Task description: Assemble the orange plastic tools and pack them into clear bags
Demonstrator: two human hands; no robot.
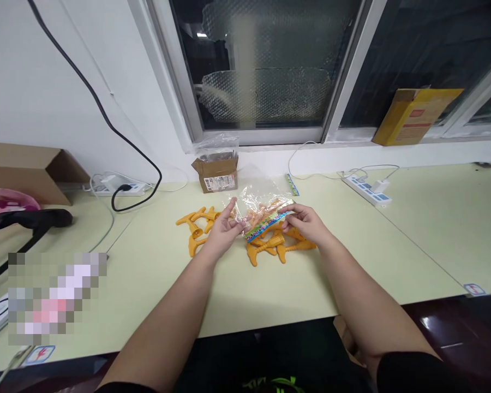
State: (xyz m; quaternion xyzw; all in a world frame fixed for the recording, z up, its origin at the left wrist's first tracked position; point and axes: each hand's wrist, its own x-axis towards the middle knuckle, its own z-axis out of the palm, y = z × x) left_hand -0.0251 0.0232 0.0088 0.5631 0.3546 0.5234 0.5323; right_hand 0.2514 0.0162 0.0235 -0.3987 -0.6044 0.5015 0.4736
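Observation:
Between my hands is a clear plastic bag (256, 196) with a colourful printed strip (265, 224) along its near edge. My right hand (306, 222) pinches the strip's right end between thumb and fingers. At the left side of the bag, my left hand (226, 228) grips the film near the strip, its index finger pointing up. Orange-yellow plastic pieces with T-shaped handles (265, 246) lie under and in front of the bag. More such pieces (194, 224) lie just left of my left hand. Some are seen through the film, and I cannot tell whether any are inside.
Behind the bag stands an open cardboard box (220, 183) with plastic wrap. Power strips lie at back right (366, 190) and back left (135, 189). A black cable (102, 109) hangs at left, near a larger carton (20, 169). A yellow package (415, 117) leans on the window.

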